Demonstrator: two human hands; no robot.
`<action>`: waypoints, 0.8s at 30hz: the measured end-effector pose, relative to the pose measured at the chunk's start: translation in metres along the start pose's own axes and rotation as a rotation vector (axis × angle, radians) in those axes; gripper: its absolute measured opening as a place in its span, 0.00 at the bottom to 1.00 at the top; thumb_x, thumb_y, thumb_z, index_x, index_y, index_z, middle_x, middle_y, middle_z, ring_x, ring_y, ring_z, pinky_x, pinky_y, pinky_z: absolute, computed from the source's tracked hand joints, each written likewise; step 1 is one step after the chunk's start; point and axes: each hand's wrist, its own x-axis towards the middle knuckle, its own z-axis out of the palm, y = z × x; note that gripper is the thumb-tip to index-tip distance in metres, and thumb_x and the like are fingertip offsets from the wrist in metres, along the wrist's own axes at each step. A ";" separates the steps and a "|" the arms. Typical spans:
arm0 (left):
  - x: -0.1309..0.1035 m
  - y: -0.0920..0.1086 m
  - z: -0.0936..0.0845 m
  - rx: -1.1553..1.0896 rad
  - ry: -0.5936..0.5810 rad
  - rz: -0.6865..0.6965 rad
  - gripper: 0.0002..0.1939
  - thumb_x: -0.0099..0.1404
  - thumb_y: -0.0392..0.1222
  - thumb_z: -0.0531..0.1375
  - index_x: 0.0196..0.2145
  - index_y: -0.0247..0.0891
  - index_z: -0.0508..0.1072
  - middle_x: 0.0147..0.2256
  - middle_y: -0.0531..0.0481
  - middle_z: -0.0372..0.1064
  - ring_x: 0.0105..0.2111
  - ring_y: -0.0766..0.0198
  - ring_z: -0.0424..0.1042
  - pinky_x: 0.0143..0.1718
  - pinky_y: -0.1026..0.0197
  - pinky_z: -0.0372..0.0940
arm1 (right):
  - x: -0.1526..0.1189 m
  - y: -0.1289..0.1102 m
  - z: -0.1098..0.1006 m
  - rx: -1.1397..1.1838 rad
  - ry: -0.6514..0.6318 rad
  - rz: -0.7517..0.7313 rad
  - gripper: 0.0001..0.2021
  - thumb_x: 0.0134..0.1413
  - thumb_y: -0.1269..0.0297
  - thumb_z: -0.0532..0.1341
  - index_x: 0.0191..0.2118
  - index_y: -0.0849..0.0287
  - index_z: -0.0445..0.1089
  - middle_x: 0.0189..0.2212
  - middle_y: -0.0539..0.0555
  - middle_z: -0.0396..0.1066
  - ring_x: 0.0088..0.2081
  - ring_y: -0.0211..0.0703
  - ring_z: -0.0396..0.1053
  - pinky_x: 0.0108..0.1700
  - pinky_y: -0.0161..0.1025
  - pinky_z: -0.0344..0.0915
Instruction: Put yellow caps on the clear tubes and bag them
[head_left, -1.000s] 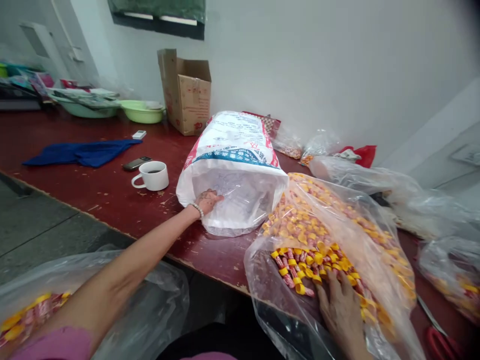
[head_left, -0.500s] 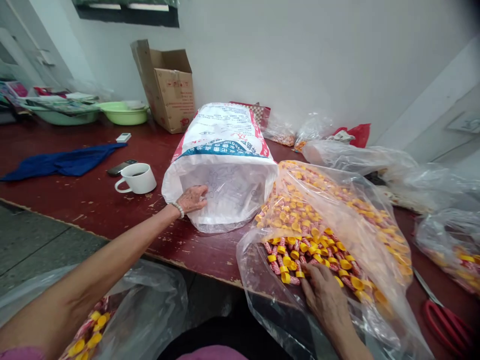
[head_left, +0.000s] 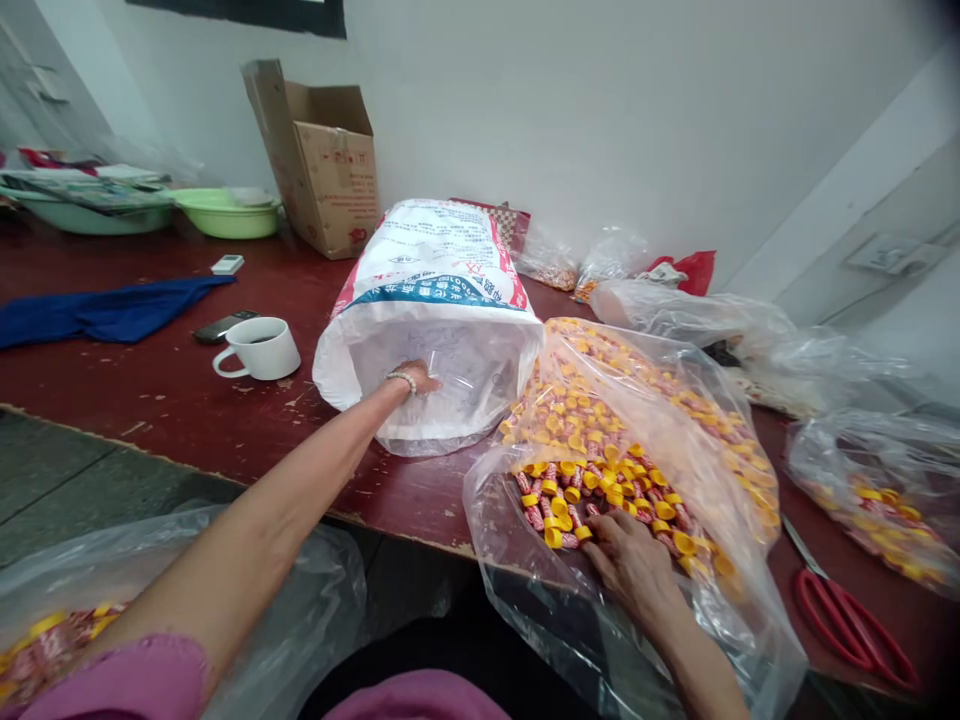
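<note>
My left hand (head_left: 421, 378), a beaded bracelet at its wrist, reaches inside the mouth of a white printed sack (head_left: 442, 262) lying on its side. Clear plastic pieces (head_left: 469, 372) lie in the sack around that hand. Its fingertips point away from me and are partly hidden, so their grip cannot be made out. At the opening of a large clear plastic bag (head_left: 675, 400), my right hand (head_left: 634, 560) rests with fingers apart against small red-patterned pieces with yellow cup-shaped ends (head_left: 622, 490). Many such pieces fill the bag.
On the dark red table (head_left: 180, 400) stand a white mug (head_left: 264, 350), a phone (head_left: 225, 326), a blue cloth (head_left: 112, 310), a carton (head_left: 337, 180) and a green basin (head_left: 229, 215). Red-handled scissors (head_left: 847, 620) lie right. Another bag of pieces (head_left: 300, 590) sits below the table edge.
My left hand has moved right and deeper into the sack mouth. My right hand stays among the yellow-ended pieces. The view has shifted slightly.
</note>
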 end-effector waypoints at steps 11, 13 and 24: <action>-0.042 -0.040 -0.002 -0.390 -0.074 0.139 0.09 0.41 0.39 0.64 0.23 0.33 0.71 0.18 0.54 0.63 0.21 0.66 0.62 0.22 0.66 0.54 | -0.003 -0.008 -0.008 0.418 0.325 0.294 0.17 0.52 0.54 0.54 0.42 0.61 0.66 0.37 0.61 0.72 0.33 0.48 0.70 0.37 0.44 0.66; -0.057 -0.038 -0.001 -0.487 -0.044 0.177 0.12 0.43 0.42 0.63 0.28 0.33 0.71 0.21 0.53 0.65 0.24 0.64 0.65 0.25 0.65 0.57 | -0.004 -0.017 -0.017 0.582 0.356 0.356 0.19 0.52 0.51 0.55 0.42 0.60 0.67 0.36 0.59 0.73 0.32 0.46 0.70 0.36 0.44 0.66; -0.196 0.033 0.031 -0.916 -0.339 0.557 0.11 0.58 0.39 0.57 0.39 0.36 0.69 0.37 0.50 0.69 0.39 0.61 0.67 0.43 0.61 0.61 | 0.019 -0.110 -0.069 1.119 0.258 -0.008 0.10 0.57 0.61 0.56 0.42 0.57 0.68 0.36 0.53 0.71 0.38 0.40 0.68 0.41 0.37 0.64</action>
